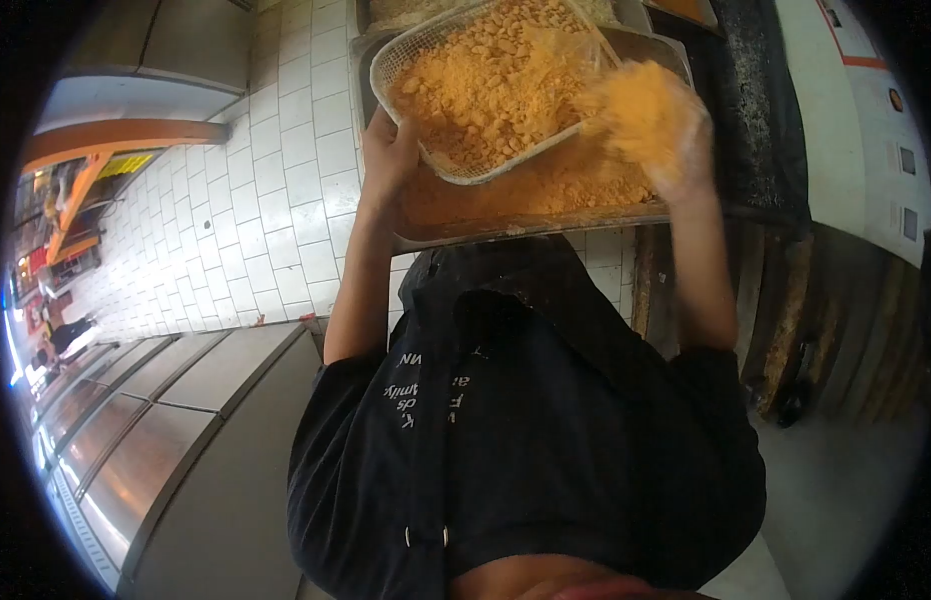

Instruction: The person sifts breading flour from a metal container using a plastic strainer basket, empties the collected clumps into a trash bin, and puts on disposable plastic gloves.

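My left hand (389, 155) is closed around the near left rim of a wire mesh basket (391, 62). The basket is tilted and full of orange powdery crumbs and lumps (486, 90). Beneath it is a metal tray (526, 234) holding a layer of loose orange powder (546, 200). Over the right end of the tray is my right hand (686, 160), smeared by motion. Orange powder or crumbs cover its fingers, so their pose is hidden, as is anything they may hold.
Part of another container with pale flakes (416, 10) shows beyond the tray. A white tiled surface (286, 130) runs along the left, with metal cabinets (176, 400) nearer me. Right of the tray hangs dark, powder-dusted material (756, 110).
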A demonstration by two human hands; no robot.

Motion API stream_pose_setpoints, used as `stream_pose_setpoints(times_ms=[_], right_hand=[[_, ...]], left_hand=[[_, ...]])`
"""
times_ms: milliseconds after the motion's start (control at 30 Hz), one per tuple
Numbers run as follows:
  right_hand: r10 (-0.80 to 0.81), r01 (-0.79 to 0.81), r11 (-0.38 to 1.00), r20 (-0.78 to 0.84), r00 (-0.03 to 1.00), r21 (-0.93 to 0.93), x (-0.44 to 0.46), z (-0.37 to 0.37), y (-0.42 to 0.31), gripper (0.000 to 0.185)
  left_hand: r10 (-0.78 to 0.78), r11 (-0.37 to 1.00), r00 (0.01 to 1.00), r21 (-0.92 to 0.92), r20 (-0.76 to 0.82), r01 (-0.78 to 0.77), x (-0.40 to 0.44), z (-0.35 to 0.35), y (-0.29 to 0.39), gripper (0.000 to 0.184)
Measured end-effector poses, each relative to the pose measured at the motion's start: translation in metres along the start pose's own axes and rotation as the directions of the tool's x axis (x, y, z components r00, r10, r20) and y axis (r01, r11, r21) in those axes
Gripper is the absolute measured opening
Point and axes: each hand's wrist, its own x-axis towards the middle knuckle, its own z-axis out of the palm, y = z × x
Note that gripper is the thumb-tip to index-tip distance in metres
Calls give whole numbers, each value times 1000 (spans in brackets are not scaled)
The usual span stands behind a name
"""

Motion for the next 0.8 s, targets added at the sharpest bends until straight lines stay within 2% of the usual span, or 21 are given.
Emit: stream_pose_setpoints(times_ms=[33,67,133,167,200,233,300,400,433,500,533,567,633,700,733,800], right_hand=[[-4,4,1000,-6,1000,1,1,8,14,47],[-37,53,984,96,995,-172,2,14,34,46],[-55,121,937,202,978,-329,1,43,42,45],[-15,191,493,211,977,-849,-5,69,25,41],[21,191,-188,191,981,-963,-8,82,15,38],[21,197,-190,196,980,-962,-6,73,11,38],[44,-73,-96,-78,996,-993,-2,22,-5,38],[129,-485,22,-479,868,-874,2,-52,-5,38],[133,-488,20,-482,866,-872,-2,-65,15,38],[379,-134,-338,-265,887,-932,-8,-85,53,51],[374,-142,-336,-271,887,-931,-6,-89,62,51],[530,-63,-380,-274,803,-923,-2,-85,69,54],[661,18,-410,-284,695,-912,14,-101,85,59],[803,-375,-265,-419,423,-888,32,-141,113,55],[799,-368,-270,-420,431,-890,32,-137,120,55],[776,-500,24,-299,555,-866,28,-107,140,60]], left_hand=[[-1,1000,1000,1,8,1,-3,2,3,37],[-16,999,1000,-34,-16,15,-7,7,9,37],[-26,998,999,-63,-39,24,-9,6,13,37],[-38,999,999,-36,-34,36,-9,3,7,37],[-50,999,998,-12,-31,49,-8,2,5,37],[-46,999,998,-13,-35,46,-7,1,4,37],[-16,1000,999,-1,-36,16,-11,-1,-2,38],[5,998,1000,-69,-18,-6,-11,-6,-12,41],[-1,998,1000,-69,-19,-1,-11,-9,-17,41],[33,999,999,-2,-14,-33,-6,-10,-21,41],[32,999,999,-1,-5,-32,-5,-10,-22,41],[49,999,999,20,2,-49,-5,-8,-21,39],[71,997,997,37,14,-71,-4,-5,-14,37],[64,997,998,47,-4,-64,-9,-2,-9,39],[74,996,997,40,-9,-73,-7,-3,-12,39],[52,997,999,62,-1,-51,-4,-9,-20,40]])
